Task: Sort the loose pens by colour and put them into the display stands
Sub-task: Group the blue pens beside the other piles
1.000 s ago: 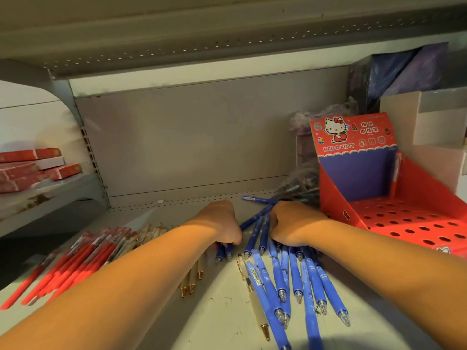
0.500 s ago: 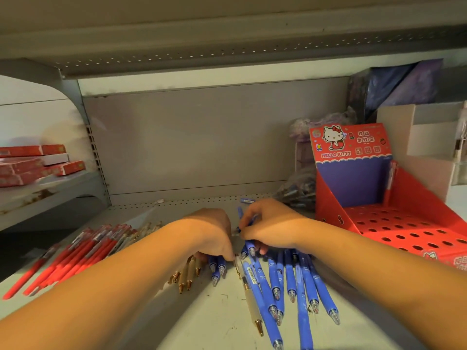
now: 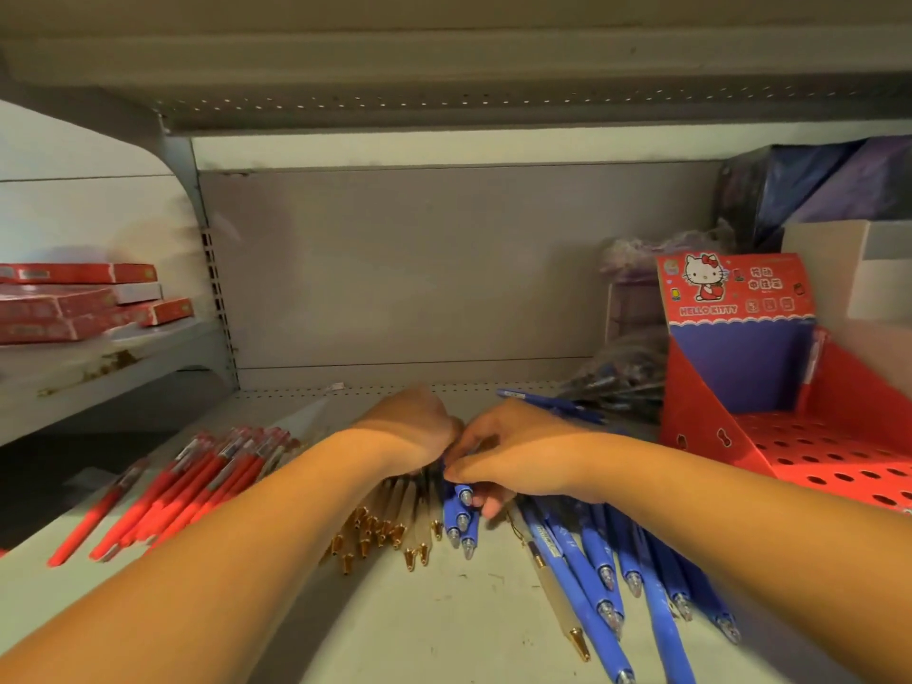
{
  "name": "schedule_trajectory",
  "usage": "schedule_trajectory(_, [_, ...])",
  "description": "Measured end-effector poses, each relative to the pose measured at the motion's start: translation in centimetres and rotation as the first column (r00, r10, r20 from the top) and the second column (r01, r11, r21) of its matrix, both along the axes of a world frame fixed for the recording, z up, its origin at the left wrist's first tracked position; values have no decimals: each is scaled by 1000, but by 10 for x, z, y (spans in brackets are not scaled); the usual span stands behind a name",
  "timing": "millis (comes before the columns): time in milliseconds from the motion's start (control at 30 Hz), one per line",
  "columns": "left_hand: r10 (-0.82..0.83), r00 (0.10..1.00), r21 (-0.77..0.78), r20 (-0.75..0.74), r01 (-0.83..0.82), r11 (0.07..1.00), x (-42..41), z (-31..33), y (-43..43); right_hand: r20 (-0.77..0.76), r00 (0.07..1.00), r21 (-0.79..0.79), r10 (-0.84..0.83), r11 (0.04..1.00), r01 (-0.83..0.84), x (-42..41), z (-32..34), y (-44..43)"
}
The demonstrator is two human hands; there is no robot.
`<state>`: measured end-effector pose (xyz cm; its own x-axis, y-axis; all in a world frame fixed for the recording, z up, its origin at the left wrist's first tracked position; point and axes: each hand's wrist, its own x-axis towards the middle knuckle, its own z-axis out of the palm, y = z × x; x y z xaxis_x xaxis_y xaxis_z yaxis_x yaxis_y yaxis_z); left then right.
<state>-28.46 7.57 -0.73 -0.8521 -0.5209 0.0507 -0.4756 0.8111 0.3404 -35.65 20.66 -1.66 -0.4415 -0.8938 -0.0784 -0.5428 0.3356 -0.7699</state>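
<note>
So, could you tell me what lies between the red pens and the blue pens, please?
In the head view, beige gold-tipped pens lie between the red pens and blue pens, their far ends under the left hand.

Red pens are fanned out on the shelf at lower left. Right beside them, mid-frame, there's a bunch of beige pens with gold tips, plus three blue pens pinched in the right hand. The bigger blue pile sprawls at lower right, tips toward the bottom edge, with one stray beige pen mixed in. The red Hello Kitty display stand with its holed tray sits at far right, what looks like one red pen leaning inside.
</note>
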Motion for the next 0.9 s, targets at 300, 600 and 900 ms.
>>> schedule_trajectory(300, [-30,996,-20,83,32,999,-13,-26,-3,-419,859,92,-294,927,362,-88,26,-1])
schedule_trajectory(600, [-76,996,-40,56,79,996,-9,-23,3,-632,753,269,-182,860,433,-99,-6,-50])
schedule_trajectory(900, [-148,986,74,81,142,987,-3,-18,4,-607,784,332,-128,856,396,-91,-4,-66])
